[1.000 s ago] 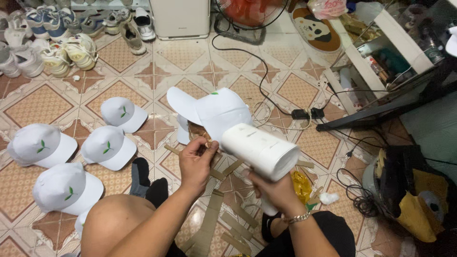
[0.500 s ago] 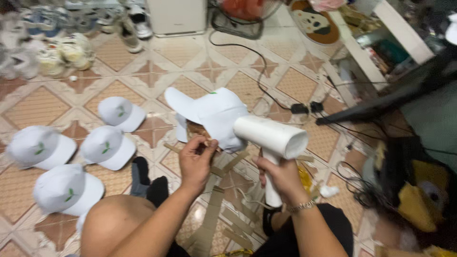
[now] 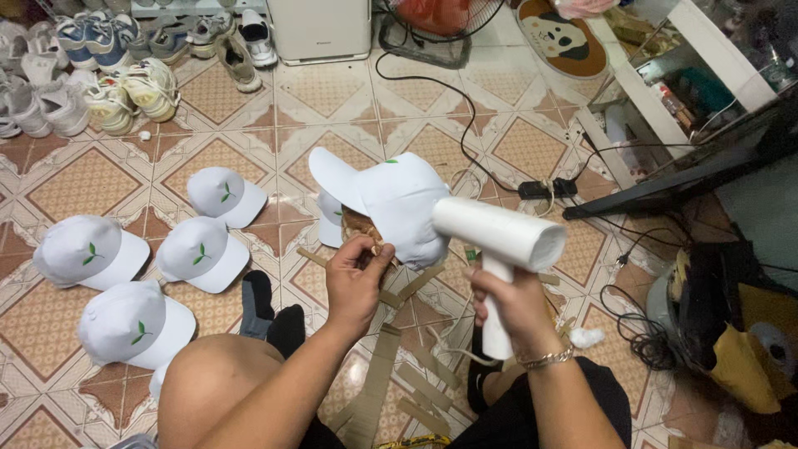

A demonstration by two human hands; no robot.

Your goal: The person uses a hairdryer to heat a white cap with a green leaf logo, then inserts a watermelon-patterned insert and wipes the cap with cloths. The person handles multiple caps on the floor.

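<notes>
1. The fingers (image 3: 366, 249) of the left hand (image 3: 356, 283) are pinched together on the underside of a white cap (image 3: 399, 204), at a brown patch inside it.
2. The right hand (image 3: 511, 303) is wrapped tightly around the handle of a white hair dryer (image 3: 499, 237); its barrel lies level, one end touching the cap's side.
3. The cap is held up above the tiled floor (image 3: 249, 116), in front of the person's knees, with its brim pointing up and to the left.
4. Four more white caps (image 3: 204, 254) with small green leaf marks lie on the floor to the left.
5. Brown strips (image 3: 378, 374) lie on the floor between the legs.
6. Shoes (image 3: 125, 91) sit at the far left, and a black cable (image 3: 449, 91) runs to a power strip (image 3: 549, 189).
</notes>
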